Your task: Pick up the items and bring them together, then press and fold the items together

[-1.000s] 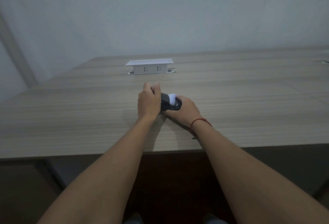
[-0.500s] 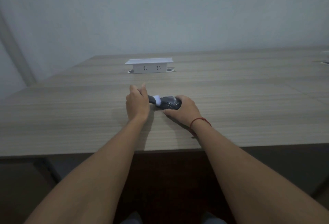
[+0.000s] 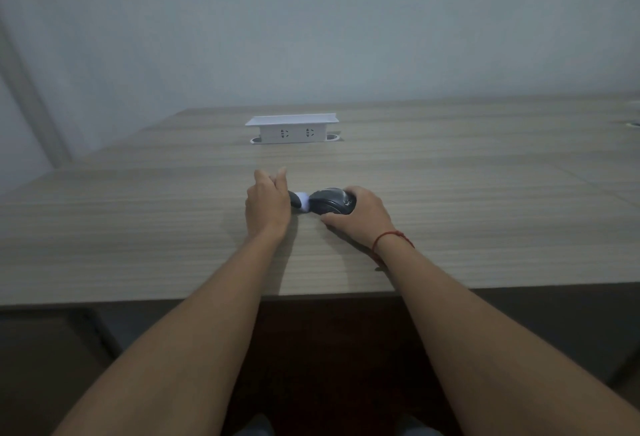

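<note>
The left hand (image 3: 267,207) has slid toward nine o'clock, pinching a dark piece with a white pad (image 3: 304,201), off the mouse (image 3: 333,201) that the right hand (image 3: 360,217) grips mid-table (image 3: 485,214), so the two now sit apart.

Dark grey mouse (image 3: 331,205) with white piece (image 3: 304,201); striped light wood-grain counter (image 3: 485,214); white socket box (image 3: 292,127); red wrist string (image 3: 389,238); pale grey wall (image 3: 346,27).

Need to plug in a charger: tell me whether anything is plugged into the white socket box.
No, the socket box shows two bare outlets with no plug or cable in them.
</note>
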The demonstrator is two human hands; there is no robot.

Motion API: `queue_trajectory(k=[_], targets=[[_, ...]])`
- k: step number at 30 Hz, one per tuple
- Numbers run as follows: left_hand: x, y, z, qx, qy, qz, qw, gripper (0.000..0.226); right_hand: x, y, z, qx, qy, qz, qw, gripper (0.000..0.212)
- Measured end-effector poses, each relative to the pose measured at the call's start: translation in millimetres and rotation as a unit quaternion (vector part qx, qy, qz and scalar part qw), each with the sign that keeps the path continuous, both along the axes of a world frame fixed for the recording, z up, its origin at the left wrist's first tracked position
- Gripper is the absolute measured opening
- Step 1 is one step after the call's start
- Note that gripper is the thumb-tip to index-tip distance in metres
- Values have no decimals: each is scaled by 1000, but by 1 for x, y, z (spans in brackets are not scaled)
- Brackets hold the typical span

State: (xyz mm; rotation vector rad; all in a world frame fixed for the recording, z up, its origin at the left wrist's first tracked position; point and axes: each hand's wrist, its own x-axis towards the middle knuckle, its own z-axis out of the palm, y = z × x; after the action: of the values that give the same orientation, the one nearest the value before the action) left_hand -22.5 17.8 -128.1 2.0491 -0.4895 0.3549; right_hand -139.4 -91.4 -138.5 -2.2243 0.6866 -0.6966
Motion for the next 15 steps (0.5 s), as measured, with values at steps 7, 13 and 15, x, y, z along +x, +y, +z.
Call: queue_trajectory(k=[7, 13, 15], targets=[[-12, 6, -2, 123, -38, 47, 991, 45, 1, -1, 0, -6, 5, -1, 1000, 52], [-4, 7, -6, 168, 16, 58, 984, 56, -1, 0, 0, -5, -1, -2, 1000, 56], [1, 8, -7, 147, 45, 43, 987, 62, -2, 0, 0, -3, -1, 4, 1000, 57]])
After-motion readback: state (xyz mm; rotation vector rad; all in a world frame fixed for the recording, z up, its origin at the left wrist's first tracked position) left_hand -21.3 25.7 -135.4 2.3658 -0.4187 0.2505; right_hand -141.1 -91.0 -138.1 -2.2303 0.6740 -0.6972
